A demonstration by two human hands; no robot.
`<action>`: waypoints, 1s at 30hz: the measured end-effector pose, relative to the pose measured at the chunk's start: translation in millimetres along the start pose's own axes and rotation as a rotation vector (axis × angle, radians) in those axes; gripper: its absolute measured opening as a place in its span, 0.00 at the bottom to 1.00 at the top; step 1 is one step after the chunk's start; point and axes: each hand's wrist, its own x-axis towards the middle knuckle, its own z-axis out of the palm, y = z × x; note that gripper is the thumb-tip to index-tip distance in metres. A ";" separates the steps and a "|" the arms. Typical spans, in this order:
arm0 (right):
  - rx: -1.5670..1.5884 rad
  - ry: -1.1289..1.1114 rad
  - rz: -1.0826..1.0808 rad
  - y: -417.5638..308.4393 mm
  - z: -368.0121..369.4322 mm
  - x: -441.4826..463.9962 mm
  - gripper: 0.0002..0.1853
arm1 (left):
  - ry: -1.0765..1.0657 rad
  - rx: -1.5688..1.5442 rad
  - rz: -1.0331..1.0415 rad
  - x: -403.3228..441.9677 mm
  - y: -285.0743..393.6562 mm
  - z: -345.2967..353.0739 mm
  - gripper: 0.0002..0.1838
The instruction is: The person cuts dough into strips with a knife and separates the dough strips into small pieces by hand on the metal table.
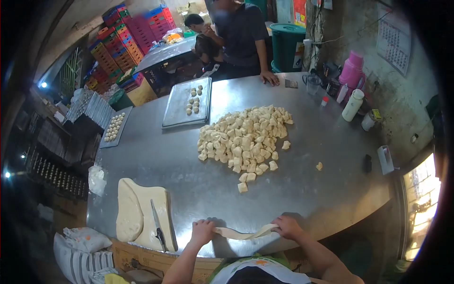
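Near the front edge of the metal table, a strip of dough [243,235] stretches between my two hands, sagging a little in the middle. My left hand [203,231] is closed around one end of it. The other end is in my right hand [286,227], fingers wrapped over it. To the left lies a large folded slab of dough [128,213], with a black-handled knife [157,222] resting on it. Beyond my hands a big heap of cut dough pieces [246,135] covers the table's middle, a few pieces loose at its near side.
A tray with several dough balls [175,106] sits at the back; another filled tray [114,127] is at the left edge. A plastic bag [97,181] lies nearby. Bottles and a pink thermos [352,71] line the right wall. A person [241,42] stands across the table, one hand on it.
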 end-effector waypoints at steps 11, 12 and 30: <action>0.012 0.291 -0.275 -241.7 -61.9 76.9 0.15 | 0.454 -0.878 0.622 -15.5 42.3 -80.6 0.27; -0.025 0.354 -0.327 -252.8 -62.0 81.9 0.15 | 0.409 -1.016 0.609 -11.4 41.1 -77.7 0.27; 0.107 0.437 -0.506 -226.5 -47.9 84.6 0.13 | 0.500 -0.904 0.428 -35.5 60.7 -114.1 0.17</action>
